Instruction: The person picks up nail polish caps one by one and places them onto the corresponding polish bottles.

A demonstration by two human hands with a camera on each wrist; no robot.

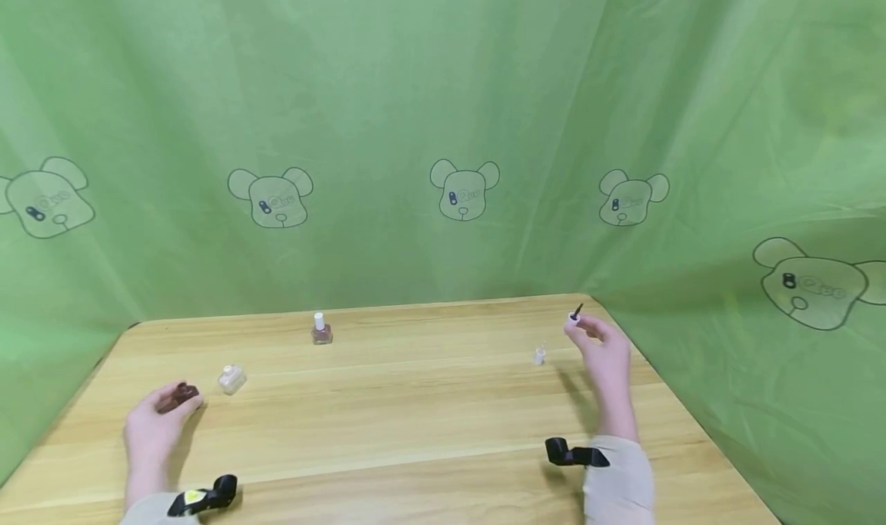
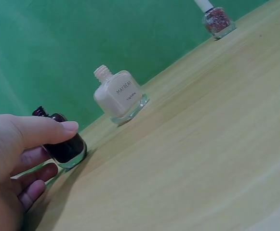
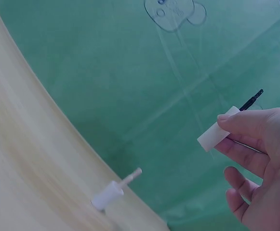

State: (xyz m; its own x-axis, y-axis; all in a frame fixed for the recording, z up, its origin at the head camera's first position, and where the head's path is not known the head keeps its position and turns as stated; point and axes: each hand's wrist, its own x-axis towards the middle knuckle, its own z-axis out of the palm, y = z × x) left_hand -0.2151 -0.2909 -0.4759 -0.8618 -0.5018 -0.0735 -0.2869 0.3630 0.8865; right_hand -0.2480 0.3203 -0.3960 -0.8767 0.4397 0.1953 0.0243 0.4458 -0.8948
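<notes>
My left hand [image 1: 154,425] pinches a dark nail polish bottle [image 2: 68,149] between thumb and fingers at the table's left side; its threaded neck is uncapped. Just beyond it stands an uncapped white nail polish bottle [image 2: 120,95]. Over on the right, my right hand [image 1: 607,352] holds a white nail polish cap [image 3: 219,131] above the table, its dark-coated brush [image 3: 252,100] pointing up and away. A second white cap [image 3: 108,195] stands on the table to the left of that hand, its pale brush upward.
A capped, glittery mauve nail polish bottle [image 1: 321,333] stands near the back edge of the wooden table [image 1: 388,417]. Green curtain [image 1: 374,125] with bear-head drawings hangs behind the table and along its sides. Each wrist carries a black camera mount [image 1: 574,454].
</notes>
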